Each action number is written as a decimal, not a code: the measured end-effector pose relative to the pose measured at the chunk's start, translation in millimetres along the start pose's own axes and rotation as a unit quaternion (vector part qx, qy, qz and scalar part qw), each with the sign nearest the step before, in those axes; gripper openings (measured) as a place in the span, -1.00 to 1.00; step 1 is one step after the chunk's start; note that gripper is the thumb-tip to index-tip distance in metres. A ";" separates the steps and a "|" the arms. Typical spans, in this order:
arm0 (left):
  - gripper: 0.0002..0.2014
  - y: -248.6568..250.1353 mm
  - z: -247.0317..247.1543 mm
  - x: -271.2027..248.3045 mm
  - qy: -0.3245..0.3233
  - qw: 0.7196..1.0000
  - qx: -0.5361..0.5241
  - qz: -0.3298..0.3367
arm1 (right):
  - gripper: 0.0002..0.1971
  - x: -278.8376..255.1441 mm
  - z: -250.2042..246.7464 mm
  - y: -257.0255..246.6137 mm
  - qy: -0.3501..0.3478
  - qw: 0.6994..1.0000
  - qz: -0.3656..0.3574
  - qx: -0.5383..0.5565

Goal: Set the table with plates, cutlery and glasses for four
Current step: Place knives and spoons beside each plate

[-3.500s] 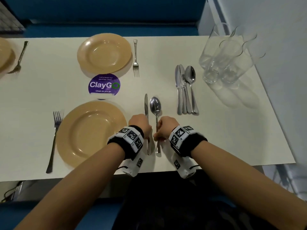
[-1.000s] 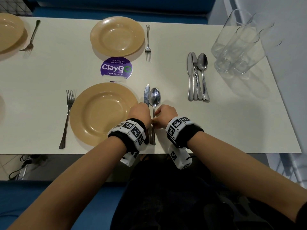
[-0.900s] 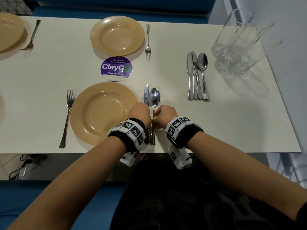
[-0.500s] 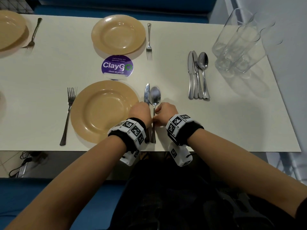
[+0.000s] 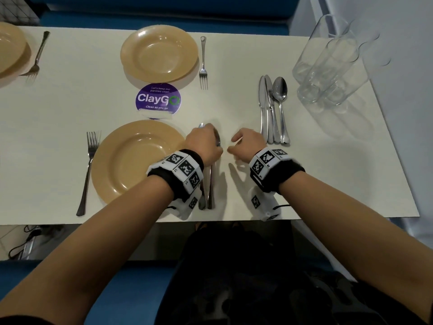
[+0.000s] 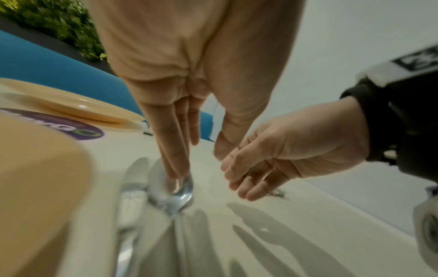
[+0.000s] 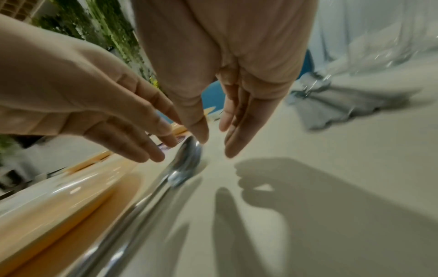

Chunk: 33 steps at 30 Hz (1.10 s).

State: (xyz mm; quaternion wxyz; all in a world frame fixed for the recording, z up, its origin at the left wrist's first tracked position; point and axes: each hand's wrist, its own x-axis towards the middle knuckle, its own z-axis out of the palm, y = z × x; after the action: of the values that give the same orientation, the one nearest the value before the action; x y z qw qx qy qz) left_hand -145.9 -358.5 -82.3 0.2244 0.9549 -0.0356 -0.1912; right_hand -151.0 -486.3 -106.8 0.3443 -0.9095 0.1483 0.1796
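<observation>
Left hand: the left hand [image 5: 206, 146] sits over the bowl of the near spoon [image 6: 173, 189], fingers straight and together, holding nothing; in the left wrist view the fingertips [image 6: 176, 172] reach down to the spoon bowl and look to be touching it.
Right hand: the right hand [image 5: 248, 145] is just right of the left one, above the bare table [image 5: 328, 172], fingers loosely spread and relaxed, nothing in it.
Near setting: a tan plate [image 5: 138, 160] lies at the near edge of the table, a fork [image 5: 87, 172] to its left, a knife [image 6: 132, 180] and the near spoon side by side just to its right, handles toward the person.
Knife detail: in the head view only the knife tip and the two handle ends show past the left hand and its wristband.
Far setting: a second tan plate [image 5: 159, 52] lies across the table with a fork [image 5: 203, 62] on its right, tines toward the near side.
Left setting: part of a third plate [image 5: 10, 48] shows at the left edge of the head view, with a fork [image 5: 38, 55] beside it.
Spare cutlery: two knives [image 5: 266, 109] and a spoon [image 5: 281, 106] lie close together right of the right hand, well apart from any plate.
Glasses: clear glasses [image 5: 328, 66] are grouped in the far right corner of the table; their number is hard to tell.
Sticker: a round purple sticker [image 5: 158, 98] reading "ClayGo" lies between the two middle plates.
Wristbands: each wrist wears a black band with black-and-white marker squares.
</observation>
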 end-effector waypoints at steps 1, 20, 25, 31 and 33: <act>-0.59 7.6 -1.4 7.7 0.000 1.000 -0.026 0.010 | -0.72 7.4 -12.7 3.9 0.025 1.000 0.004 -0.005; -0.66 120.8 44.0 150.4 -0.041 0.991 -0.049 -0.114 | -0.81 103.4 -103.3 76.1 0.094 0.990 0.109 0.017; -0.59 115.8 34.3 152.5 -0.053 0.993 -0.035 -0.100 | -0.87 105.9 -114.6 78.2 0.066 0.990 0.120 0.025; -0.62 115.8 26.9 151.1 -0.075 0.995 0.043 -0.051 | -0.90 100.9 -115.6 74.4 0.080 0.986 0.137 0.052; -0.64 116.0 24.7 148.0 -0.081 0.994 0.065 -0.036 | -0.86 99.0 -112.2 71.6 0.077 0.985 0.140 0.063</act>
State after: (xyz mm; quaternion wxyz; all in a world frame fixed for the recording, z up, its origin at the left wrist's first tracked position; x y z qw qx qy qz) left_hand -16.4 -495.5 -103.1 0.1515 0.9495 -0.0317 -0.2729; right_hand -65.7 -628.5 -112.0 0.3597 -0.8676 0.3110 0.1453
